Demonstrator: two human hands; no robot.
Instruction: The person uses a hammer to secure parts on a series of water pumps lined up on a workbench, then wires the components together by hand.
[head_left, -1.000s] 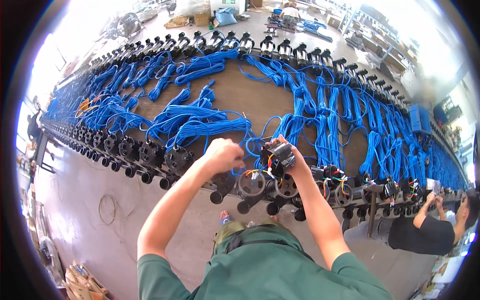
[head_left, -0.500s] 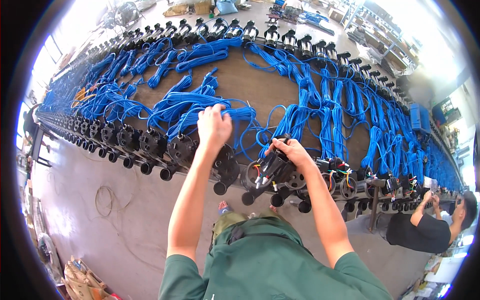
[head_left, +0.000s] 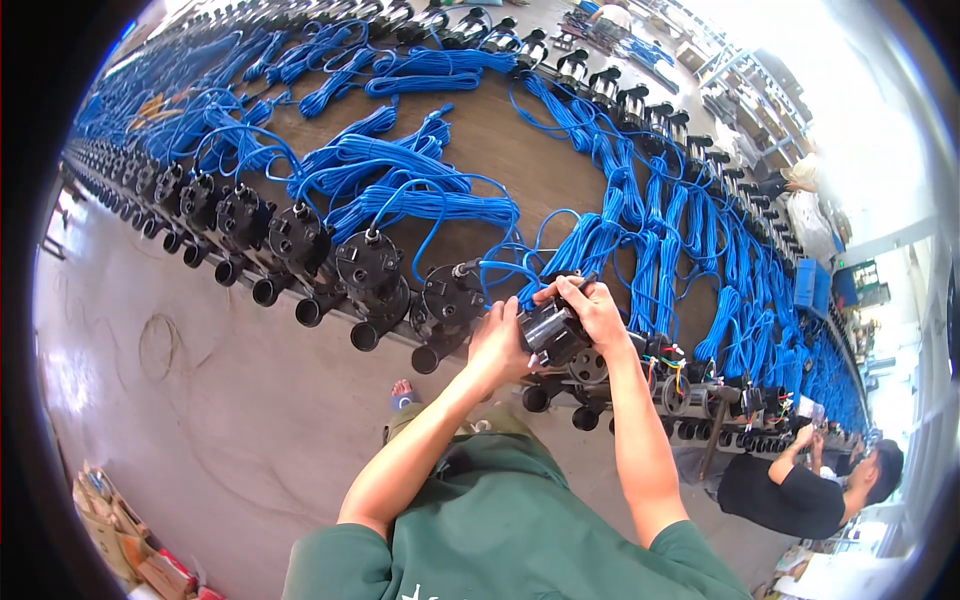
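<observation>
Both hands close around one black pump body (head_left: pixel 548 330), held just above the near edge of a long brown workbench (head_left: pixel 510 160). The left hand (head_left: pixel 497 345) cups its side; the right hand (head_left: pixel 590 310) pinches its top, where a blue cable (head_left: pixel 500 268) enters. Matching black pumps (head_left: pixel 368 262) line the edge to the left, and coiled blue cable bundles (head_left: pixel 400 195) lie behind. A tug could, I judge, snag that cable and drag neighbouring pumps off the edge.

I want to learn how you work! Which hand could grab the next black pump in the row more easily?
Probably the left hand. It only steadies the black part from the side and sits right beside the next black pump. The right hand wraps over the part, farther away.
</observation>
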